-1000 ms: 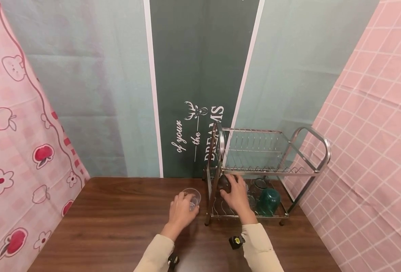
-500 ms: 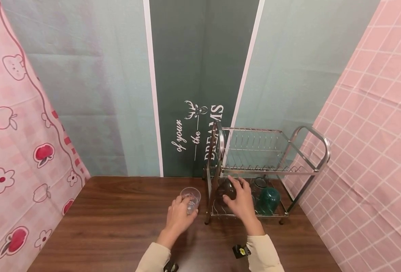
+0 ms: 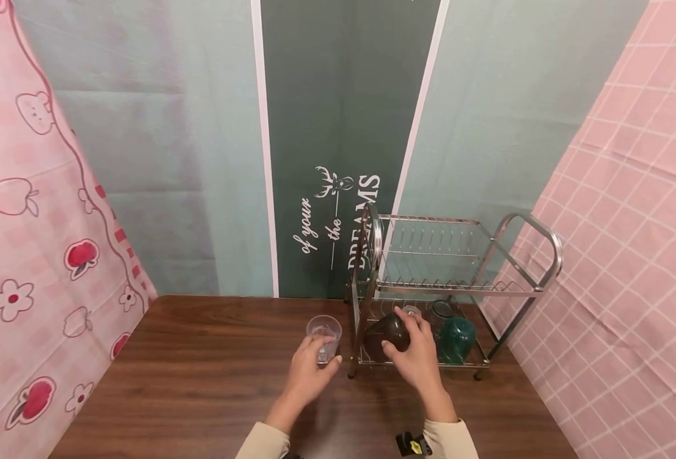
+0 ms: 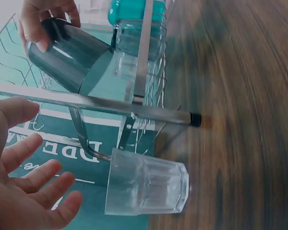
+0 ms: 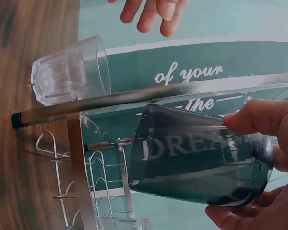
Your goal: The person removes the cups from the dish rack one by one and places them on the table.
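Note:
My right hand (image 3: 420, 357) grips a dark grey see-through glass (image 3: 383, 338) near its base, thumb on one side and fingers on the other. That glass is mouth-down and tilted, at the left end of the metal dish rack's lower tier (image 3: 424, 365). Left of the rack, a clear tumbler (image 4: 149, 184) stands upright on the wooden table. My left hand (image 3: 309, 376) is beside the tumbler; in the left wrist view its fingers (image 4: 53, 175) are spread and apart from it.
A teal glass (image 3: 458, 338) sits upside down at the lower tier's right, with a clear glass (image 3: 442, 310) behind it. The rack's upper tier (image 3: 458, 293) overhangs them, and its left post (image 3: 366, 312) stands between the dark glass and the tumbler. Patterned cloths hang around the table (image 3: 200, 370).
My right hand has brought the dark glass toward me and slightly right, and more of it shows. My left hand's fingers have come away from the tumbler, which stays left of the rack.

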`<state>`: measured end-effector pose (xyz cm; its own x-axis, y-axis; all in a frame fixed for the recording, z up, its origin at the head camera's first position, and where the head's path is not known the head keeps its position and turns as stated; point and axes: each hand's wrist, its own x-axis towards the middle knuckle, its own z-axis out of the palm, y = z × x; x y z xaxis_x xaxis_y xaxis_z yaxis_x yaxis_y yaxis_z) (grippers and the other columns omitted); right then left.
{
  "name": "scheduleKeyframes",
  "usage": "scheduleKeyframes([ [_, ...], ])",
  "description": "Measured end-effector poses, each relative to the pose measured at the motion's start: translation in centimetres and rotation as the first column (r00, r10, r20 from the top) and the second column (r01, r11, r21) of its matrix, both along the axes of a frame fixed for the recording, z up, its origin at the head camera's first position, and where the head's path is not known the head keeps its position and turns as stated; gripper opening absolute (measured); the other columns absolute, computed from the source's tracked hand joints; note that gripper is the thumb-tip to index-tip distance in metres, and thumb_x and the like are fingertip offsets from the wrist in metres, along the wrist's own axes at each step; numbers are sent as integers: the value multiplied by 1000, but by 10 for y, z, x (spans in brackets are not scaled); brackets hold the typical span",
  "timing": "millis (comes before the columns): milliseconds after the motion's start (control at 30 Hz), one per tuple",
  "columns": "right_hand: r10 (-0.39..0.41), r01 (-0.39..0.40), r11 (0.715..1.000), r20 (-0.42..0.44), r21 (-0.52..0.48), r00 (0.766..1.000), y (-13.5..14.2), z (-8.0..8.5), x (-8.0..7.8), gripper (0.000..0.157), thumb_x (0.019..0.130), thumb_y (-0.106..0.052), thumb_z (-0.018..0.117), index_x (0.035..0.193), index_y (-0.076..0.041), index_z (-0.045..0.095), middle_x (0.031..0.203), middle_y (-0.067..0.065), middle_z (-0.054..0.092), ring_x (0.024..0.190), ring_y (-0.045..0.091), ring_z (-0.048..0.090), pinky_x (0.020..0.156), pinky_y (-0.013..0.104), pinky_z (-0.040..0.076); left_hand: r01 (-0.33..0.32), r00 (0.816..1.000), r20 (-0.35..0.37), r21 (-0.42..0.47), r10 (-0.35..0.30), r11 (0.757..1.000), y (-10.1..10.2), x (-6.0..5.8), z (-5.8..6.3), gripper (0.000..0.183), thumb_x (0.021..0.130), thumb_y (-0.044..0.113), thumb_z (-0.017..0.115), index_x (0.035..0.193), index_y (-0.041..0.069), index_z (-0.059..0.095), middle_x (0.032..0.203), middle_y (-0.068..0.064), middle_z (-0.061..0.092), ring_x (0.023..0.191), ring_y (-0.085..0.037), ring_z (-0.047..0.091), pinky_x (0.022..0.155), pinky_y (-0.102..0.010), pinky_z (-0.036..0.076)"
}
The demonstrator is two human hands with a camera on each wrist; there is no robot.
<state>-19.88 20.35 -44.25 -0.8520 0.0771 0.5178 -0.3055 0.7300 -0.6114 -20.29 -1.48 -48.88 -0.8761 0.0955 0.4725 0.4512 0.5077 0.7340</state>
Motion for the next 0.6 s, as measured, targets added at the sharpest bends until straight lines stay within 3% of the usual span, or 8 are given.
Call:
scheduleKeyframes([
  [167,-8,8,1000,11,-16,1000,0,-3,8,67,65,-7,81,127,-7,56,121,26,48,108,45,48,80,58,42,12,999,51,104,-17,994,1,5,0,36,76,21,74,109,11,66,108,-6,60,97,-26,58,81,-46,44],
  [367,-18,19,1000,31,-14,999,-2,-8,18,67,65,-10,82,127,-9,57,116,24,50,100,43,53,76,54,46,73,990,105,189,-94,979,2,10,-7,41,79,27,73,116,15,61,113,-4,59,97,-20,57,75,-33,47],
  [500,-17,19,999,49,-33,999,-3,-13,23,68,64,-11,82,127,-11,57,116,22,51,100,40,54,77,52,45,125,981,114,260,-159,957,2,13,-16,45,80,24,73,120,9,58,116,-7,58,98,-22,56,73,-31,46],
  [600,-17,20,998,47,-62,999,-5,-17,26,68,64,-10,82,127,-11,57,117,21,51,101,38,53,79,51,44,147,972,125,346,-201,926,3,15,-19,45,81,18,72,121,4,56,118,-12,57,100,-26,55,73,-35,48],
])
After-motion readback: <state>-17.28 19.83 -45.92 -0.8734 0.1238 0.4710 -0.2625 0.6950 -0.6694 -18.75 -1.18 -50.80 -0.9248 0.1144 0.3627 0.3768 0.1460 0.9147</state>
